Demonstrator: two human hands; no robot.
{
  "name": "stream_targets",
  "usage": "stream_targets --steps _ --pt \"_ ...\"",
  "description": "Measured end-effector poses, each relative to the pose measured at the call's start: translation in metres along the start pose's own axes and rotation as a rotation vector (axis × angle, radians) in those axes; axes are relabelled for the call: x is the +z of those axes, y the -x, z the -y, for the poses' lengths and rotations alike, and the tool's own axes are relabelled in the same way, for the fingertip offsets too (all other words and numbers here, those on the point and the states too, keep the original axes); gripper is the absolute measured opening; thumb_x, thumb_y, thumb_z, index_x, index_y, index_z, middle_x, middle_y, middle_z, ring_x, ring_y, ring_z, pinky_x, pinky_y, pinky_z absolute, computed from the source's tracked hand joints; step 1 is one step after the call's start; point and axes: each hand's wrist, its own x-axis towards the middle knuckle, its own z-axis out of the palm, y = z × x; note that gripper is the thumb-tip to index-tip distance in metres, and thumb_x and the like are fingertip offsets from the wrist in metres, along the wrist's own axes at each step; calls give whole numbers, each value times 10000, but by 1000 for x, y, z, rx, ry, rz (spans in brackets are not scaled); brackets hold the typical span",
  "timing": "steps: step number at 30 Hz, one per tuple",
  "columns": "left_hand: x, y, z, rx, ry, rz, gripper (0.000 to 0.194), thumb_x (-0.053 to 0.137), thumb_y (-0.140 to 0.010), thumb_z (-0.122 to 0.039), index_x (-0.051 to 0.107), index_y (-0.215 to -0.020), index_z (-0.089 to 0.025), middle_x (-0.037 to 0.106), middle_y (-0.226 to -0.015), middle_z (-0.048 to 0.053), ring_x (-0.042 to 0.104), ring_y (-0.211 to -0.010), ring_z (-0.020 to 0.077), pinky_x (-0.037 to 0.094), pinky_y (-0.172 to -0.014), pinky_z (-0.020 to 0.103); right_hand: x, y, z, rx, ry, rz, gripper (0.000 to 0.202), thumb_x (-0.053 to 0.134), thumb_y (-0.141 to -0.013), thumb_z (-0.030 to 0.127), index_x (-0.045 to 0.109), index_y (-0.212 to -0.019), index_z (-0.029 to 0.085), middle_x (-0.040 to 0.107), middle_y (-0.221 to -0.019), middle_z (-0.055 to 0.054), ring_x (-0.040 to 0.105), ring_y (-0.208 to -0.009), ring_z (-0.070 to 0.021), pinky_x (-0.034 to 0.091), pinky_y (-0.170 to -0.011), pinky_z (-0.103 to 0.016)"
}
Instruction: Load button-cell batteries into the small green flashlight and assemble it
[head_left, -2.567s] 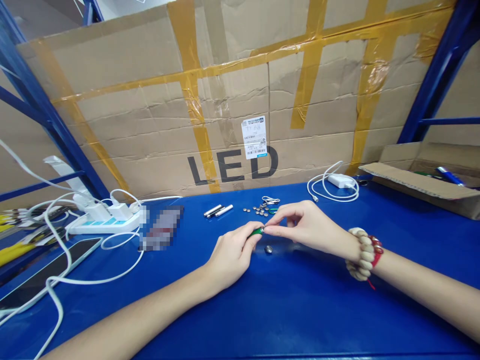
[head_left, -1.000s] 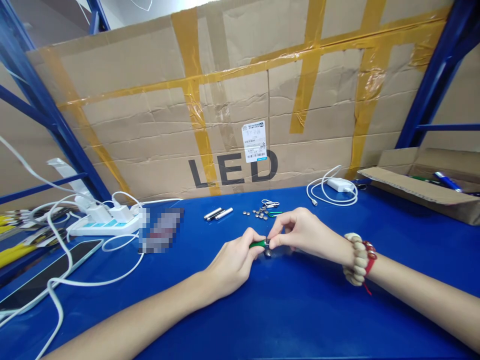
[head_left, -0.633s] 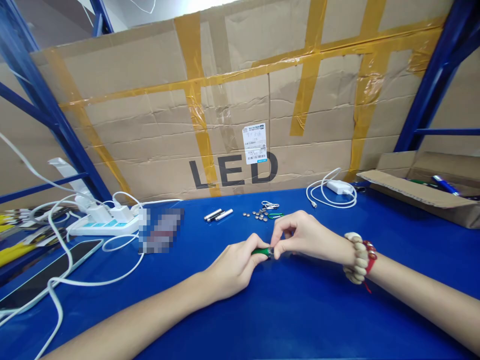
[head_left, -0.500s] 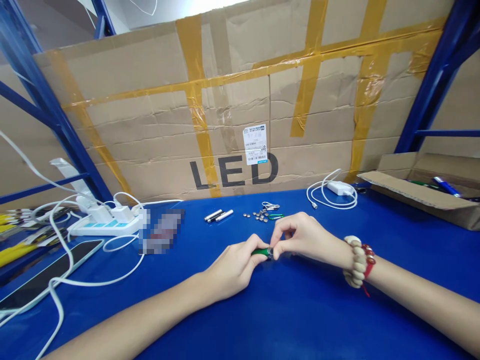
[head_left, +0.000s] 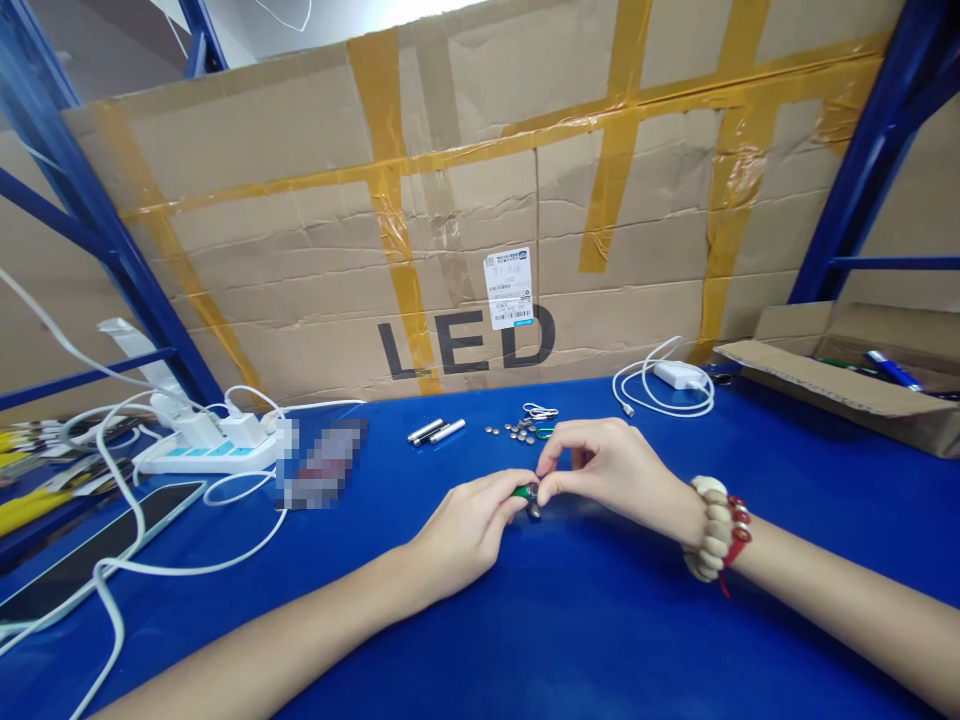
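My left hand [head_left: 457, 535] is closed around a small green tube [head_left: 521, 491], with only its end showing past the fingers. Thumb and forefinger of my right hand [head_left: 611, 468] are pinched together at that open end. Whatever lies between these fingertips is too small to make out. Just beneath the tube's end is a small silvery round piece [head_left: 534, 509]; whether it hangs or rests on the table I cannot tell. Beyond my hands lie several button cells [head_left: 519, 434] and a green clip [head_left: 544, 433], partly hidden by my right hand.
Silver and black tubes [head_left: 436, 432] lie on the blue table [head_left: 585, 620]. Behind stands a large cardboard sheet [head_left: 300, 280]. A white charger [head_left: 679, 376] and an open carton [head_left: 825, 385] are at right; a power strip [head_left: 214, 455], cables and a phone [head_left: 112, 545] at left.
The green tube's end has tilted upward, and less of the tube shows. The silvery piece now appears below it. My right hand has shifted slightly left and still pinches at the end.
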Motion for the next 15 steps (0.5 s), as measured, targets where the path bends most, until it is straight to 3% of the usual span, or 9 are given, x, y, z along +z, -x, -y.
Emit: stream_targets --steps 6,15 --pt "1 0 -1 33 -15 -32 245 325 -898 -175 533 -1027 -192 626 -953 30 571 -824 135 427 -761 216 -5 1 2 -87 31 -15 244 643 -707 472 682 -645 239 641 -657 31 518 -554 -85 312 -521 -206" --pt "0 0 -3 -6 6 -8 225 325 -899 -167 527 -994 -198 610 -899 11 555 -789 125 405 -720 211 -4 2 5 -189 40 -10 302 588 -755 486 687 -659 217 662 -692 10 585 -640 -104 357 -564 -194"
